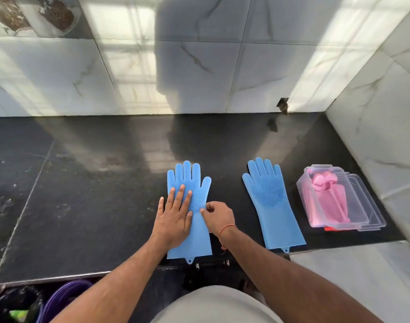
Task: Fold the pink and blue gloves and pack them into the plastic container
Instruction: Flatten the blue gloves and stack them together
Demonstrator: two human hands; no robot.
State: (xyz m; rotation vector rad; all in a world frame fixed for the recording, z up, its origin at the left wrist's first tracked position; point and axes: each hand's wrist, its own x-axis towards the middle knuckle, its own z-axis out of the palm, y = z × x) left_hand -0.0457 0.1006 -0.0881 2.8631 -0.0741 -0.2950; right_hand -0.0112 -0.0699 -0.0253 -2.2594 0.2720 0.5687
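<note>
Blue near glove (194,206) lies flat on the black counter (82,194); my left hand (173,217) presses it with straight fingers while my right hand (219,216) seems to pinch its edge. Second blue glove (269,199) lies beside the plastic container (362,206) holding pink gloves (325,201).

Worktop (94,183): dark polished stone, glossy, with pale seams and light reflections, meeting a marble-tiled wall at the rear and right. Lying directly on it: one blue glove (195,206) flat near the front edge, fingers pointing toward the rear wall; a second blue glove (270,201) flat just to its right, apart from the first, cuff at the front edge; further right, a clear plastic container (334,199) holding pink gloves (325,201).
</note>
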